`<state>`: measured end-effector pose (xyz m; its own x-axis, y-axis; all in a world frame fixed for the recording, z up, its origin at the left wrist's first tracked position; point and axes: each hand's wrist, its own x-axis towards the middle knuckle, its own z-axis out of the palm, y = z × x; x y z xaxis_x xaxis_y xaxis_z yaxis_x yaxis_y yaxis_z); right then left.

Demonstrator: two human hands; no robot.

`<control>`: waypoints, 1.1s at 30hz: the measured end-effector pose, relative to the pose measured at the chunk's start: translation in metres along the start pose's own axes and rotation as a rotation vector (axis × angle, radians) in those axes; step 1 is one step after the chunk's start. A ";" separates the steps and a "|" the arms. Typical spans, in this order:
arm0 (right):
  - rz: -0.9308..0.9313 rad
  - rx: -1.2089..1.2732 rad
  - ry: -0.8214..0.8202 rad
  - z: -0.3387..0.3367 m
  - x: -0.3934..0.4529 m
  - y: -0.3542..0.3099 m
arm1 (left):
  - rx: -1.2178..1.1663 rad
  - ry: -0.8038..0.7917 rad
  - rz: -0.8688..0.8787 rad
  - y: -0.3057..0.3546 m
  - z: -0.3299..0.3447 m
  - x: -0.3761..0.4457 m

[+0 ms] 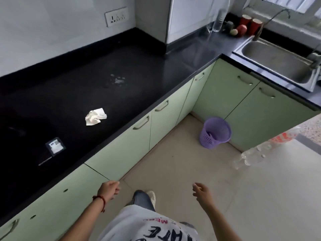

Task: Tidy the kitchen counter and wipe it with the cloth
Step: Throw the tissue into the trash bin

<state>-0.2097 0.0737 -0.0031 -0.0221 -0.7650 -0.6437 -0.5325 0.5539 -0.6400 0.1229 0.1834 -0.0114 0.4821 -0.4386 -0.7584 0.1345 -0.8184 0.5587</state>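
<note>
Two hands hang low and hold nothing: the left hand (109, 189), with a red thread at the wrist, has its fingers loosely curled just off the front edge of the black counter (73, 94); the right hand (201, 190) is out over the floor, away from the counter, fingers relaxed and slightly spread.

Taking the counter as the landmark, the nearest litter on it is a small torn sachet (55, 146) close to the front edge, with a thin stick-like scrap (44, 161) just on its near side. Further along lies a crumpled white tissue (95, 116), which may be the wiping cloth; I cannot tell which. Beyond it, mid-counter, sits a pale wet-looking spill (118, 80).

The step in hand looks like clearing litter. It would go best to pinch the sachet and scrap together with the left hand, since they lie nearest it, and to lift rather than drag them.

Off the counter's inner corner, on the floor, stands a purple waste basket (215, 134), the likely place for them. A clear plastic bottle (264, 150) shows blurred to the right of it. Wipe the spill last, working toward the sink (278, 61) at the counter's far arm.
</note>
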 end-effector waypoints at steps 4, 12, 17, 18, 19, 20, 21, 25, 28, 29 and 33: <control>-0.028 -0.065 -0.042 -0.008 0.047 -0.045 | -0.054 0.009 0.019 0.058 0.012 0.021; -0.242 -0.306 -0.285 0.011 0.115 -0.156 | -0.235 0.183 -0.013 0.092 0.015 0.023; -0.549 -0.515 -0.585 0.051 0.120 -0.255 | -0.444 0.365 -0.142 0.074 0.024 -0.002; -0.606 -0.537 -0.629 0.060 0.116 -0.274 | -0.491 0.396 -0.167 0.071 0.027 -0.009; -0.651 -0.546 -0.662 0.070 0.113 -0.291 | -0.542 0.424 -0.191 0.070 0.031 -0.016; -0.687 -0.545 -0.688 0.080 0.107 -0.307 | -0.589 0.452 -0.214 0.067 0.036 -0.021; -0.722 -0.537 -0.717 0.090 0.102 -0.321 | -0.632 0.479 -0.240 0.065 0.040 -0.027; -0.845 -0.509 -0.813 0.131 0.078 -0.360 | -0.760 0.543 -0.329 0.051 0.056 -0.044; -0.984 -0.551 -0.802 0.170 0.063 -0.378 | -0.800 0.558 -0.353 0.043 0.060 -0.055; -1.029 -0.575 -0.798 0.184 0.059 -0.382 | -0.833 0.575 -0.366 0.040 0.060 -0.058; -1.200 -0.706 -0.766 0.230 0.051 -0.387 | -0.923 0.605 -0.409 0.026 0.056 -0.067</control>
<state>0.1899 -0.1038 0.1151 0.9788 -0.1663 -0.1193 -0.1997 -0.6478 -0.7352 0.0458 0.1713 0.0353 0.5565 0.2452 -0.7938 0.8308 -0.1698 0.5300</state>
